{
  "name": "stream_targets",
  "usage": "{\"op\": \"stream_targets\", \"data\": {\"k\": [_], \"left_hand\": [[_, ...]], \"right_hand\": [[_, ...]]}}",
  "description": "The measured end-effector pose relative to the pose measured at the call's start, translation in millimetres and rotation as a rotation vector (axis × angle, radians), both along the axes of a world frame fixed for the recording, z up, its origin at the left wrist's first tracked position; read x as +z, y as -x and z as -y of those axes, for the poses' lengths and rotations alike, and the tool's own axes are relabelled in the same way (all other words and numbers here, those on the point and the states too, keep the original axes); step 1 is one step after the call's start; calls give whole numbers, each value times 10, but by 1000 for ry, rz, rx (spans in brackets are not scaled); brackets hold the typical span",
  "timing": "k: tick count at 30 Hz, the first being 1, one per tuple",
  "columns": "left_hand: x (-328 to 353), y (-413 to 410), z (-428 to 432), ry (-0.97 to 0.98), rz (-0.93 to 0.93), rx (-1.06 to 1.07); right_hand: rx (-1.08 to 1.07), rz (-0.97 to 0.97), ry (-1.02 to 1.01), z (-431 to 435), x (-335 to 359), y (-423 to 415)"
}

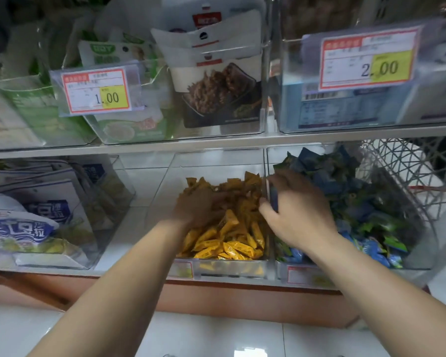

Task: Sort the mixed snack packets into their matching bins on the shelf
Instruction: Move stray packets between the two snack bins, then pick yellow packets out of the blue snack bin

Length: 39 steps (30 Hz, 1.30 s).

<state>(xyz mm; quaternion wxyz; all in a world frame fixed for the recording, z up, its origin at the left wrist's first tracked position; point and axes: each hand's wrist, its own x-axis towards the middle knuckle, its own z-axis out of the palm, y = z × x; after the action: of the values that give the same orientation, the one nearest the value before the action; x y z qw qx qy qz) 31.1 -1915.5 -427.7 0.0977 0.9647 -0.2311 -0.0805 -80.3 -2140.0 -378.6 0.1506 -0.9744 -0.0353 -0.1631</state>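
A clear bin point(229, 269) on the lower shelf holds several yellow snack packets point(232, 243). My left hand point(198, 206) reaches into it and lies palm down on the yellow packets, fingers stretched to the right. To its right, another clear bin point(420, 253) is heaped with blue and green packets point(350, 197). My right hand point(298, 210) hovers over the divider between the two bins. It pinches a dark blue packet point(273, 197) between thumb and fingers.
A bin of white-and-blue bags point(34, 222) stands at lower left. The upper shelf carries bins of green pouches point(129, 124), black-and-white pouches point(216, 96) and blue boxes point(345, 112), with price tags. A white wire basket point(410, 171) sits at far right.
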Motion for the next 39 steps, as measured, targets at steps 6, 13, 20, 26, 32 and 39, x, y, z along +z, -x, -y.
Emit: {"op": "stream_targets", "data": {"k": [6, 13, 20, 26, 32, 39], "left_hand": [[308, 170, 359, 55, 91, 196], [642, 1388, 1010, 526, 287, -148], [293, 1427, 1444, 69, 365, -349], [256, 1215, 1369, 67, 384, -315], [265, 1238, 1379, 82, 367, -266], [180, 1229, 1496, 85, 395, -191]], "right_hand": [[0, 65, -71, 513, 78, 473], [-50, 39, -288, 1261, 18, 898], [57, -250, -245, 1331, -48, 932], [40, -311, 151, 1137, -224, 686], [-73, -349, 185, 1277, -120, 672], [-72, -351, 205, 1246, -105, 728]]}}
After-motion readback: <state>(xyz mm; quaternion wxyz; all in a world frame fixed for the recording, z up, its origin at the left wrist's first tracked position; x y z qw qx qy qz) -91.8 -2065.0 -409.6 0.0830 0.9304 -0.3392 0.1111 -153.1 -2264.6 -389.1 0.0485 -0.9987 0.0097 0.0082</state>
